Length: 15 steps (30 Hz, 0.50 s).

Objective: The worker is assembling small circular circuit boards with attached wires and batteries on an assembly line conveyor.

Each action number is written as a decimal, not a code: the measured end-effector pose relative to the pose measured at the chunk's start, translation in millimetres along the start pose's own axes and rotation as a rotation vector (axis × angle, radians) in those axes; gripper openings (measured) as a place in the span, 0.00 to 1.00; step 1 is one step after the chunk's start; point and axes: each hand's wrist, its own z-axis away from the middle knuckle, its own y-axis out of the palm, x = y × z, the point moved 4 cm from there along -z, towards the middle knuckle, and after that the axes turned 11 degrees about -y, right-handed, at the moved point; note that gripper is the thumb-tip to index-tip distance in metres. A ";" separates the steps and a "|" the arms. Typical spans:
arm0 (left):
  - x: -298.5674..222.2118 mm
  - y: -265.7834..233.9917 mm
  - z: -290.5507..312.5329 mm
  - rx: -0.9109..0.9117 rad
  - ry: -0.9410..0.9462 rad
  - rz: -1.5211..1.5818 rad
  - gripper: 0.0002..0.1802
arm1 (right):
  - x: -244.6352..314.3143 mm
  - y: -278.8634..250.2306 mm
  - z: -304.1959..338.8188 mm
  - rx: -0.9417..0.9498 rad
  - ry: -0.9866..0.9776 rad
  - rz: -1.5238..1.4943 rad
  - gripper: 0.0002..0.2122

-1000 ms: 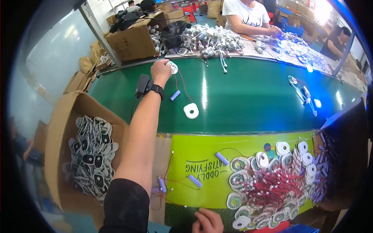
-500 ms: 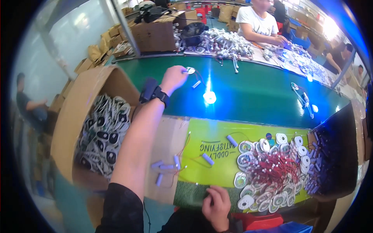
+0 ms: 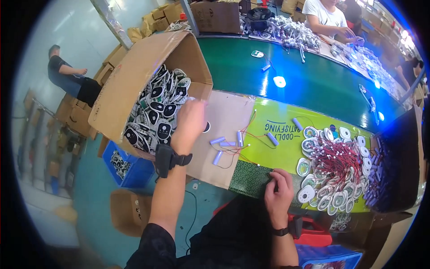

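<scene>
My left hand (image 3: 190, 121) is at the open side of a cardboard box (image 3: 130, 74), its fingers hidden and slightly blurred. The box is full of oval white parts with black faces (image 3: 163, 130). One white part with a dark face (image 3: 207, 127) shows beside the hand; whether the hand touches it I cannot tell. My right hand (image 3: 278, 193) rests, fingers curled and seemingly bare, at the edge of a dark green patterned mat (image 3: 251, 178). Purple cylindrical batteries (image 3: 227, 144) with thin red wires lie between the hands. At right is a pile of white round modules with red wires (image 3: 336, 161).
Beyond the worktop runs a green conveyor belt (image 3: 233, 67) bearing a white module (image 3: 257, 54), a battery (image 3: 266, 67) and a glowing light (image 3: 279, 81). A dark-sided box (image 3: 403, 166) stands at right, a blue crate (image 3: 139, 172) below left. A person in white (image 3: 324, 15) works across the belt.
My left hand has drawn back from the module on the belt to the box of oval parts. That module now lies free on the belt. The view has swung left and down.
</scene>
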 end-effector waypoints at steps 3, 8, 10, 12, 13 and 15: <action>28.8 30.4 20.0 -0.164 0.173 -0.071 0.15 | 4.1 1.9 0.3 -0.003 -0.009 0.003 0.09; 33.0 39.3 24.9 -0.130 0.119 -0.113 0.12 | 3.4 2.0 0.9 -0.001 0.003 0.001 0.09; 30.1 31.5 28.8 -0.151 0.113 -0.103 0.11 | 2.9 2.3 0.5 -0.003 -0.005 -0.002 0.09; 22.8 20.4 35.2 -0.142 0.121 0.028 0.11 | 0.7 1.3 1.0 -0.007 -0.009 0.022 0.09; 19.4 16.1 39.1 -0.140 0.123 0.037 0.11 | 0.4 0.9 1.4 -0.009 -0.013 0.035 0.10; 15.4 3.5 52.1 -0.180 0.147 0.142 0.11 | 2.0 2.1 1.3 0.000 0.012 0.016 0.09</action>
